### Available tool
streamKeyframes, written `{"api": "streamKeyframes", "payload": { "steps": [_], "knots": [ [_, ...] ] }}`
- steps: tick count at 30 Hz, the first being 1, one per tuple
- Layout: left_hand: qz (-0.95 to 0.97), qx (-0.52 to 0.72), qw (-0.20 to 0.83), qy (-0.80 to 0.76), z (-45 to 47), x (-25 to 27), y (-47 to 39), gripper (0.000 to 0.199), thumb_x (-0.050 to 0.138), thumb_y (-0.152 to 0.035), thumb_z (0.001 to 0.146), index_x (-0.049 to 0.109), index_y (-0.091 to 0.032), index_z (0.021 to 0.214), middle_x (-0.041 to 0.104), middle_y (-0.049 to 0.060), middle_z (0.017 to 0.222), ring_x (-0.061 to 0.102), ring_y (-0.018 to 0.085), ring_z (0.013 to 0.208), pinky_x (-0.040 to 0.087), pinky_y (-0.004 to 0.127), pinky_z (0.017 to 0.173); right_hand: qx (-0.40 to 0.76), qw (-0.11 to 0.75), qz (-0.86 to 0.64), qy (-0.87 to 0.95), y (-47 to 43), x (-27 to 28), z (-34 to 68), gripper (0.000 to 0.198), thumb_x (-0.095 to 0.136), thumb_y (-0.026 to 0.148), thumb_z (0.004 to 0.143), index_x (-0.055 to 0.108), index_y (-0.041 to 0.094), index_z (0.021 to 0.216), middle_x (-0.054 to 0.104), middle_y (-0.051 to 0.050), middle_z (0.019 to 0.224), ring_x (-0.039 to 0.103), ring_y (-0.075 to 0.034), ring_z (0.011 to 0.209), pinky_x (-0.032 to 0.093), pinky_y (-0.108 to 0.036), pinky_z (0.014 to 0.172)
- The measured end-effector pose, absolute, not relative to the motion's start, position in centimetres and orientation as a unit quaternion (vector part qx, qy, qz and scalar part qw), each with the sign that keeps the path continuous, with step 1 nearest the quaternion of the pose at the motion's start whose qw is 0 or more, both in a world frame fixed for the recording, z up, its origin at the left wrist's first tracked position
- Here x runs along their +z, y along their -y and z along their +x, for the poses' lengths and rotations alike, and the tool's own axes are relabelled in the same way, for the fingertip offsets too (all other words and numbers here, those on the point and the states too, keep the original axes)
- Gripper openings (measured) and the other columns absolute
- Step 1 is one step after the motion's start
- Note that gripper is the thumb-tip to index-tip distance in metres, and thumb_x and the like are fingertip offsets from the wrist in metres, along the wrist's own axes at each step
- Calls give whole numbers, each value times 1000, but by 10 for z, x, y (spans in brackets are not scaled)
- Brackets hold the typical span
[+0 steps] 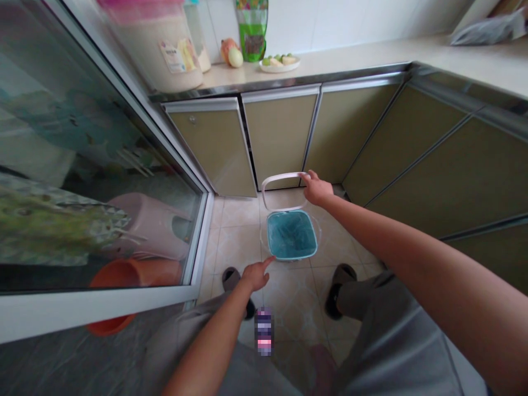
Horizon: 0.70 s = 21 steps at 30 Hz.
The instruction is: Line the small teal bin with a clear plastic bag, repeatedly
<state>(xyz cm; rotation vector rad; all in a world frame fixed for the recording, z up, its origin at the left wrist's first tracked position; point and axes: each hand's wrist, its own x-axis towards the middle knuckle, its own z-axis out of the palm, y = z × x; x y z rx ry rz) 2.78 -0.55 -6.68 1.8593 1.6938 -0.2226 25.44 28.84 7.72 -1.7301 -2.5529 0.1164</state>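
On the tiled floor between my feet stands a teal bin (291, 257), with what looks like a clear plastic bag inside it and spreading past its sides. A pale pinkish-white bin ring (282, 176) is tilted up at the far edge of the bin. My right hand (318, 188) grips the ring at its upper right corner. At the near left corner of the bin is my left hand (256, 275), its index finger stretched to the rim and its thumb apart. Whether that fingertip presses on the bag or only touches the rim, I cannot tell.
Cabinets (282, 137) line the back and right under a counter (350, 58). On it stand a large container (165, 55), a green pouch (252, 33) and a plate of cut fruit (279, 65). A sliding glass door (198, 231) is at left. A small blurred-out object (264, 331) shows near my feet.
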Motion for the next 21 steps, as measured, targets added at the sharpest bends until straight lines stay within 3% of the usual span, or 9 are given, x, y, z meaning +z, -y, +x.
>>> {"api": "streamKeyframes", "payload": {
  "steps": [4,10,15,21],
  "knots": [
    [703,-80,308,-636,27,-69,7,78,52,-30,93,22,-38,165,69,8,134,67,28,120,52,39,99,44,18,-561,826,-292,70,254,77,50,26,92,25,37,164,21,-14,170,66,-31,113,55,-45,87],
    [699,-17,317,-641,27,-80,10,76,55,-26,91,31,-35,163,66,7,136,64,24,122,49,35,104,28,33,-563,825,-278,74,258,72,51,27,93,29,38,161,21,-13,170,65,-31,111,55,-45,87],
    [645,106,324,-684,34,-93,3,65,58,-25,91,47,-28,155,69,4,112,67,18,99,51,28,93,24,31,-557,830,-268,79,263,70,50,28,94,31,36,161,18,-14,170,65,-31,112,54,-44,88],
    [524,228,331,-751,39,-112,-30,45,57,-20,91,62,-21,135,69,3,98,66,14,90,51,24,86,31,58,-560,826,-262,81,274,69,51,30,94,32,35,161,19,-12,170,64,-31,113,55,-43,86]
  ]
}}
